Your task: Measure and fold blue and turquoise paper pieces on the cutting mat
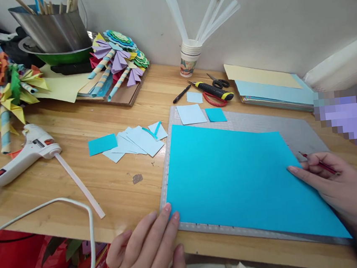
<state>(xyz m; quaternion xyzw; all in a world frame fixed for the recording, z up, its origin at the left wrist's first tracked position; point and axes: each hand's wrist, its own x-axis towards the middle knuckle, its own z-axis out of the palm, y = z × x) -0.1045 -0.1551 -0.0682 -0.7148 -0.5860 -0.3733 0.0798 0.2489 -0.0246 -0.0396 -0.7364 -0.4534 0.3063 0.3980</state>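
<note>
A large bright blue paper sheet point(239, 178) lies on a grey cutting mat point(259, 122) on the wooden table. My left hand point(148, 250) rests at the sheet's near left corner, fingers stretched flat, fingertips touching the paper's edge. My right hand point(335, 186) lies on the sheet's right edge and holds a red pencil point(318, 163) between thumb and fingers, while its forefinger presses the paper.
Small cut blue paper squares point(135, 141) lie left of the mat, two more squares point(202, 114) on its far end. A white glue gun point(19, 155) lies at left. Behind are a utility knife point(215, 91), scissors point(219, 81), a paper cup point(190, 57), stacked paper point(271, 87) and paper flowers point(117, 60).
</note>
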